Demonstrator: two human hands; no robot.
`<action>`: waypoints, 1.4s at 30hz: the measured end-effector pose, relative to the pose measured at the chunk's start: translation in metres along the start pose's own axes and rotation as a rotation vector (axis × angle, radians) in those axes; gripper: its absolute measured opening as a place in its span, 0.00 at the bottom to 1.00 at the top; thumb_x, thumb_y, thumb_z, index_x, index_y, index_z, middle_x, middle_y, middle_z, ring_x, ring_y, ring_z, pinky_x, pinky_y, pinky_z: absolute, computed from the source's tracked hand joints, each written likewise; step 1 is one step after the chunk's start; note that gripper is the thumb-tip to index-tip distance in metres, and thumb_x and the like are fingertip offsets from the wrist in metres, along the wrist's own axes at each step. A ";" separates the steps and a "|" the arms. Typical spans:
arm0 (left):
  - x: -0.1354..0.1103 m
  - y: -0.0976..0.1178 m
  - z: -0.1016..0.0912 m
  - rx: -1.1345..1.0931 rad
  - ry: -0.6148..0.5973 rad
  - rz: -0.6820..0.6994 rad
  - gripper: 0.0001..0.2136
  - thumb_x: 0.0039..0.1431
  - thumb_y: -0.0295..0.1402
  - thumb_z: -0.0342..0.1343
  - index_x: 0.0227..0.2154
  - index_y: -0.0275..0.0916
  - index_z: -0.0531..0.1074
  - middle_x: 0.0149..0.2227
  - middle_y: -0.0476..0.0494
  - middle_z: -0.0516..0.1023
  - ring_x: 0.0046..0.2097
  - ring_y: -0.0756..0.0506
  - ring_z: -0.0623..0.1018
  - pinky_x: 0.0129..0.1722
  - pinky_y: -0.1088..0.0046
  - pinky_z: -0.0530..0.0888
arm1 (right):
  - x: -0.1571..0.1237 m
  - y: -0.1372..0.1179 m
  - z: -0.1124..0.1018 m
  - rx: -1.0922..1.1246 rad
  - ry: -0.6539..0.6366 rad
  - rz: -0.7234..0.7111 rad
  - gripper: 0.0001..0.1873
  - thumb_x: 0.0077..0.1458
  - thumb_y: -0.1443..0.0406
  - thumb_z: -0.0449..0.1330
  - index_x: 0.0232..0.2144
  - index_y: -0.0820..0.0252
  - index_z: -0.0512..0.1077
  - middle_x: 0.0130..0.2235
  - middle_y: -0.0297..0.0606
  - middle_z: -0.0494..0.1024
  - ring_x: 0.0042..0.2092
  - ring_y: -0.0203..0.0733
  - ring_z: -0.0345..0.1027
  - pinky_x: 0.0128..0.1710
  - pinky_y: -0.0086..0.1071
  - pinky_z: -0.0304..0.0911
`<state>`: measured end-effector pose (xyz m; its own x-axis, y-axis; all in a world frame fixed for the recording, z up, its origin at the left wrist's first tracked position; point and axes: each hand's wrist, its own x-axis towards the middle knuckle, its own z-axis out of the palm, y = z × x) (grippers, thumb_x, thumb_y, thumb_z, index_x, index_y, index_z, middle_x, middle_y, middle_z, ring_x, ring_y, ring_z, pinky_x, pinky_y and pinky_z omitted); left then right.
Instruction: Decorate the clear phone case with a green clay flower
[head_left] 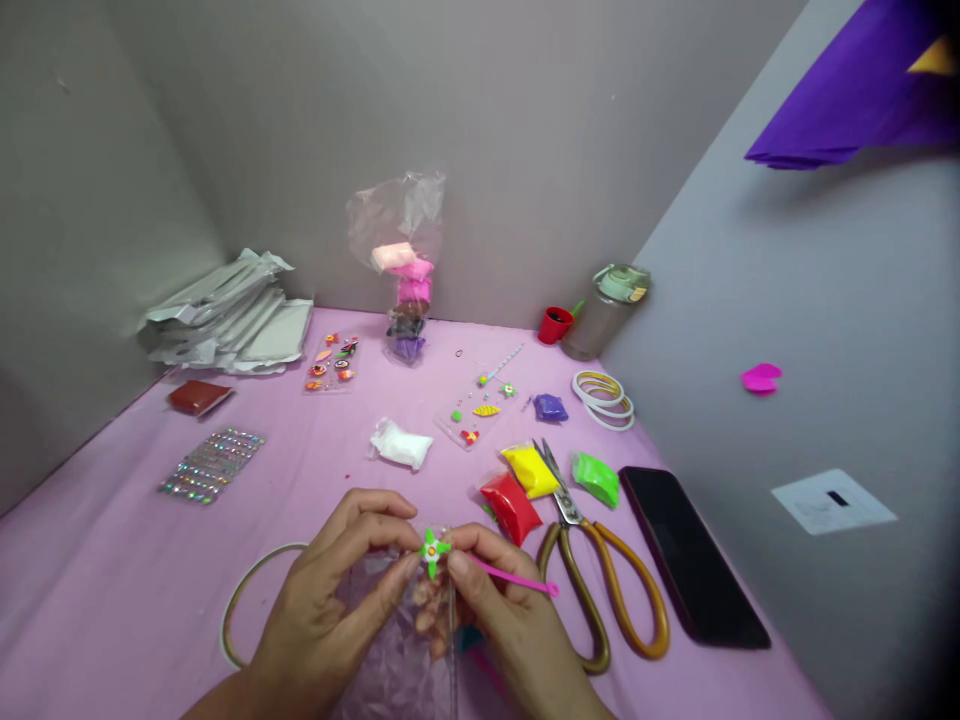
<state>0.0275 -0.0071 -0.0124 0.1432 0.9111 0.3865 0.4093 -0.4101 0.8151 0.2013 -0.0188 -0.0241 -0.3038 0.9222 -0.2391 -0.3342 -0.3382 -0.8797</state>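
My left hand and my right hand meet low in the view, pinching a small green and white clay flower between their fingertips. A thin pink modelling stick runs from my right fingers toward the right. Under both hands lies a clear plastic sheet with pale pieces showing through it. The red clay packet sits just beyond my right hand, and a thin ring of tape lies by my left hand.
Gold-handled scissors and a black phone lie to the right on the pink tablecloth. Yellow, green, white and purple clay packets, sticker sheets, a bagged clay stack and a bottle stand farther back. Grey walls enclose the table.
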 end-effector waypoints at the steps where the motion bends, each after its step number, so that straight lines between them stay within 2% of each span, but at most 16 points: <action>1: 0.000 0.000 0.000 -0.001 0.001 0.001 0.08 0.60 0.25 0.58 0.34 0.46 0.77 0.41 0.46 0.78 0.45 0.47 0.80 0.44 0.77 0.74 | 0.000 0.000 0.000 0.002 0.001 -0.002 0.22 0.57 0.48 0.65 0.35 0.62 0.73 0.25 0.35 0.77 0.25 0.34 0.70 0.28 0.27 0.67; 9: 0.001 0.002 -0.001 0.009 -0.019 -0.033 0.06 0.60 0.27 0.58 0.32 0.45 0.78 0.40 0.44 0.79 0.44 0.45 0.80 0.43 0.74 0.75 | 0.000 -0.002 0.001 -0.001 0.007 0.005 0.22 0.56 0.47 0.66 0.34 0.62 0.73 0.25 0.35 0.77 0.24 0.33 0.68 0.28 0.26 0.67; 15: 0.000 0.003 0.000 -0.002 0.010 -0.017 0.07 0.60 0.26 0.57 0.32 0.44 0.78 0.39 0.44 0.79 0.43 0.45 0.80 0.42 0.74 0.76 | 0.000 -0.002 0.001 0.015 -0.004 -0.005 0.21 0.56 0.48 0.66 0.34 0.61 0.73 0.24 0.33 0.75 0.25 0.33 0.68 0.27 0.26 0.66; 28: 0.001 0.003 0.000 -0.010 0.033 -0.010 0.07 0.59 0.25 0.58 0.31 0.44 0.78 0.38 0.44 0.80 0.43 0.45 0.80 0.42 0.74 0.75 | -0.001 0.000 0.000 0.026 -0.002 0.014 0.23 0.56 0.47 0.66 0.36 0.62 0.73 0.26 0.35 0.77 0.24 0.33 0.69 0.28 0.27 0.67; 33: 0.004 0.005 0.002 -0.074 0.053 -0.031 0.06 0.58 0.25 0.58 0.31 0.43 0.77 0.36 0.46 0.79 0.41 0.46 0.80 0.39 0.76 0.76 | 0.000 -0.001 0.000 0.020 0.003 0.018 0.23 0.55 0.47 0.66 0.36 0.62 0.74 0.26 0.34 0.76 0.24 0.33 0.68 0.28 0.27 0.66; 42: 0.001 0.001 0.001 -0.035 0.019 -0.015 0.07 0.60 0.25 0.58 0.32 0.44 0.78 0.39 0.45 0.79 0.43 0.45 0.80 0.42 0.74 0.75 | 0.000 0.000 0.000 -0.001 -0.002 -0.010 0.20 0.58 0.49 0.65 0.34 0.61 0.73 0.25 0.33 0.76 0.24 0.32 0.68 0.27 0.25 0.65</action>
<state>0.0287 -0.0067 -0.0117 0.1203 0.9162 0.3822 0.3797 -0.3982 0.8350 0.2018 -0.0189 -0.0237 -0.3021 0.9253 -0.2292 -0.3361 -0.3284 -0.8827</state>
